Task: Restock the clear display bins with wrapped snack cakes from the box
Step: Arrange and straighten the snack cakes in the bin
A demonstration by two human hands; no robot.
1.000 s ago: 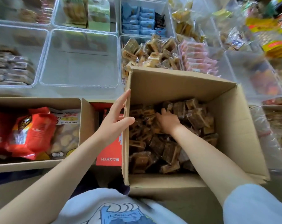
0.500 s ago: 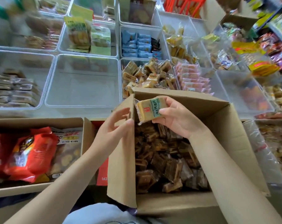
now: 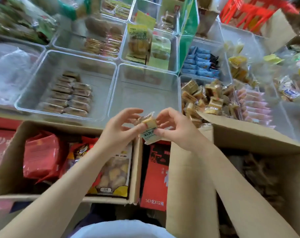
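The cardboard box (image 3: 245, 145) is occupying the right side of the view; its right edge is running out of frame, and its contents are lying in shadow, appearing only as dark, blurred wrappers. A second cardboard box (image 3: 135, 169) at left is holding red bags (image 3: 41, 155), partly covered by the left forearm. The clear display bins (image 3: 145, 93) are filling the upper half; the farthest ones are smearing into blur, so their labels cannot be read. The bin directly beyond the hands is showing a bare floor, and the bin to its right is holding a heap of tan wrapped cakes (image 3: 204, 97).

The wrapped snack cake (image 3: 150, 129) is sitting between both hands, above the gap between the two boxes. It is showing a pale yellow block in clear film with a green-printed label. The right hand (image 3: 176, 131) is pinching it with curled fingers. The left hand (image 3: 118, 129) is touching its left side, upper fingers spread loosely; whether it is gripping cannot be determined.
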